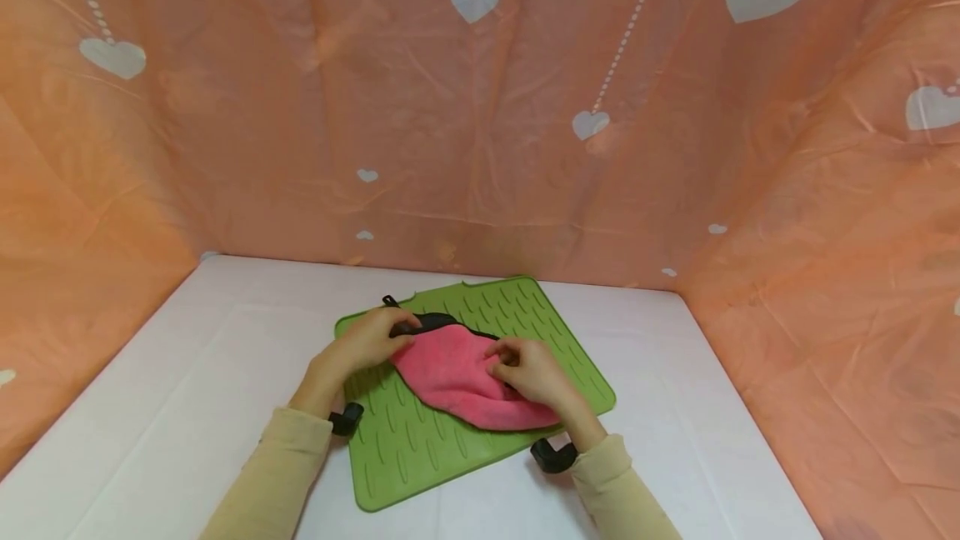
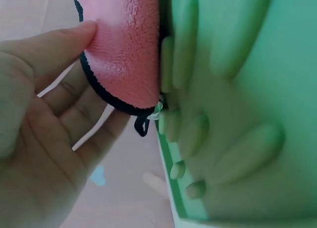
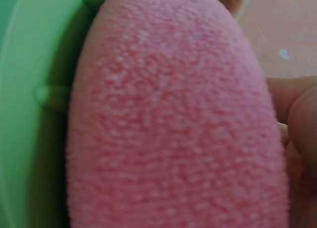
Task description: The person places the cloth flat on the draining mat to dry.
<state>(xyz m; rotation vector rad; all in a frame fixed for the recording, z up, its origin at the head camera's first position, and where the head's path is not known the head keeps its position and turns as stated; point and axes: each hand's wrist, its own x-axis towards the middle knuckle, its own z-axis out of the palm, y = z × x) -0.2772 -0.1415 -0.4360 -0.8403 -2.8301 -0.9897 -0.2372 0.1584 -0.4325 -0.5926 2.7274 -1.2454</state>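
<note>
A pink fleece cloth (image 1: 456,382) with black edging lies folded on a green ribbed silicone mat (image 1: 420,440) on the white table. My left hand (image 1: 372,338) grips the cloth's far left corner by its black trim, thumb on the pink face (image 2: 124,50) and fingers underneath. A small black hanging loop (image 2: 141,125) dangles at that corner beside the mat (image 2: 237,114). My right hand (image 1: 528,369) pinches the cloth's right side near the middle. In the right wrist view the pink cloth (image 3: 173,124) fills the frame, with fingers (image 3: 297,119) at its right edge.
The white table (image 1: 187,407) is enclosed on three sides by an orange plastic sheet with white hearts (image 1: 480,107). Black wrist camera mounts (image 1: 553,457) sit on both cream sleeves. Bare table lies to the left and right of the mat.
</note>
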